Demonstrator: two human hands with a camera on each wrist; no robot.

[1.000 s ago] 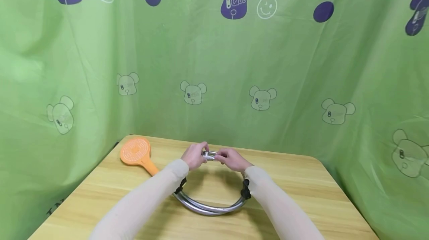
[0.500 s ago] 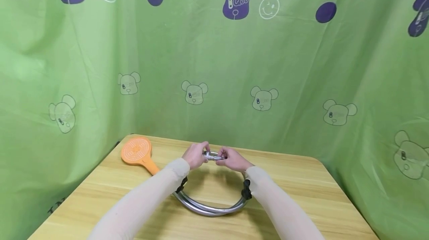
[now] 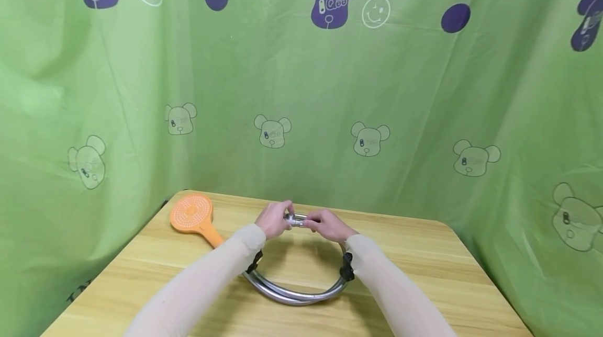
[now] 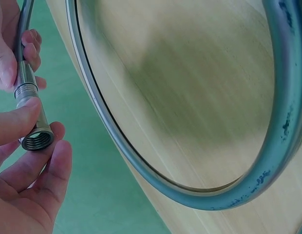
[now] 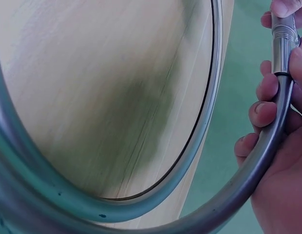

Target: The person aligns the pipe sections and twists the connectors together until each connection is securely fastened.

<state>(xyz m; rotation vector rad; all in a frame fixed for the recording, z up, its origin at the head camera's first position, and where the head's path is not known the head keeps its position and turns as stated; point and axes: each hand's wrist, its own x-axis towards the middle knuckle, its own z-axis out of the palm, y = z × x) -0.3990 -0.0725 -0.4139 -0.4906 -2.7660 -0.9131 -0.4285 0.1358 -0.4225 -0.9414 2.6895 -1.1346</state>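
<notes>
Our left hand (image 3: 275, 220) pinches a short metal fitting (image 4: 43, 122) between thumb and fingers, its round, hollow mouth ridged inside with thread. Our right hand (image 3: 328, 225) has its fingers curled round the end of a silver hose (image 3: 292, 298), whose collar (image 4: 27, 73) meets the fitting, a few rings of thread showing between them. We see the hose coil in a smooth, dark-scuffed loop over the wooden table (image 3: 424, 269). Beyond our left forearm (image 3: 202, 282) lies an orange shower head (image 3: 191, 213), face up; behind, a green curtain (image 3: 301, 75).
</notes>
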